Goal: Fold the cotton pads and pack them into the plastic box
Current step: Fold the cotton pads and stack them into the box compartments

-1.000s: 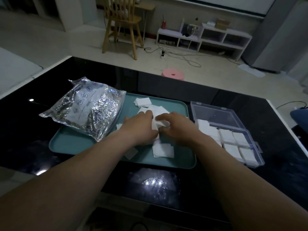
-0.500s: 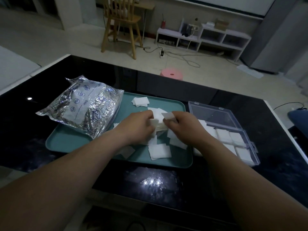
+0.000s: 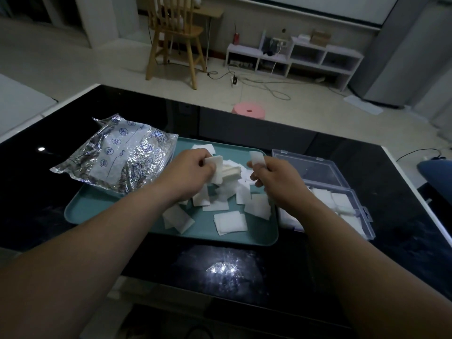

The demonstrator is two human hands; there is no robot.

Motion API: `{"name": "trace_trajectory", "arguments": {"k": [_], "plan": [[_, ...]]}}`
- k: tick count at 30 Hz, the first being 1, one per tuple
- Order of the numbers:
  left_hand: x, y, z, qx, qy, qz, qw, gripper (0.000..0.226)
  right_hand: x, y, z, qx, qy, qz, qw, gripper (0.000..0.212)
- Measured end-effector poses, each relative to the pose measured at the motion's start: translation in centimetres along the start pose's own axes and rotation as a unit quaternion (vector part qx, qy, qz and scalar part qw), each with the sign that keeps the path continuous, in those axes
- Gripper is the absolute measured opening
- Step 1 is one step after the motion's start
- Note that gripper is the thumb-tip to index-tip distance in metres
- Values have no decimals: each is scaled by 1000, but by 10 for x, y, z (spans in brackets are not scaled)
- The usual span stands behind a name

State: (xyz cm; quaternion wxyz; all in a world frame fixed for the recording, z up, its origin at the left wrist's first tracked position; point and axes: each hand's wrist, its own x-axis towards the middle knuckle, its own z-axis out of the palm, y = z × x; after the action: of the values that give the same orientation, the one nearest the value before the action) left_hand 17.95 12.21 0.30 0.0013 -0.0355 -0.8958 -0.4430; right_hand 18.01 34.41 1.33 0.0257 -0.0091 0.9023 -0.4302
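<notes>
Several white square cotton pads (image 3: 230, 222) lie scattered on a teal tray (image 3: 97, 209) at the table's middle. My left hand (image 3: 188, 172) is raised over the pile and grips a thick stack of pads (image 3: 221, 171). My right hand (image 3: 274, 177) is lifted beside it, apart from the left, pinching a single pad (image 3: 256, 159) that stands up between thumb and fingers. To the right of the tray sits a clear plastic box (image 3: 325, 172) with its lid open away from me; folded pads (image 3: 342, 203) fill its compartments, partly hidden by my right forearm.
A crinkled silver foil bag (image 3: 117, 162) lies over the tray's left end. The table top is black and glossy with a lamp reflection near its front edge. Beyond the table are a wooden chair (image 3: 175, 37), a pink stool (image 3: 248, 111) and a low white shelf (image 3: 293, 57).
Both hands rose off the pile and pulled apart. The left kept the stack of pads, and the right came away with one pad.
</notes>
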Motion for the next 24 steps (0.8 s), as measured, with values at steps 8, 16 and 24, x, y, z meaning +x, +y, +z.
{"name": "trace_trajectory", "arguments": {"k": [8,16,24], "plan": [[4,5,-3,-247,-9,-108,963,14,0,-8,-1,138,-30,47,989,24],[-5,15,6,-339,-43,-169,924,19,-9,-18,12,200,-101,34,974,28],[-7,11,3,-192,55,-113,973,25,-4,-7,16,133,-60,44,988,24]]}}
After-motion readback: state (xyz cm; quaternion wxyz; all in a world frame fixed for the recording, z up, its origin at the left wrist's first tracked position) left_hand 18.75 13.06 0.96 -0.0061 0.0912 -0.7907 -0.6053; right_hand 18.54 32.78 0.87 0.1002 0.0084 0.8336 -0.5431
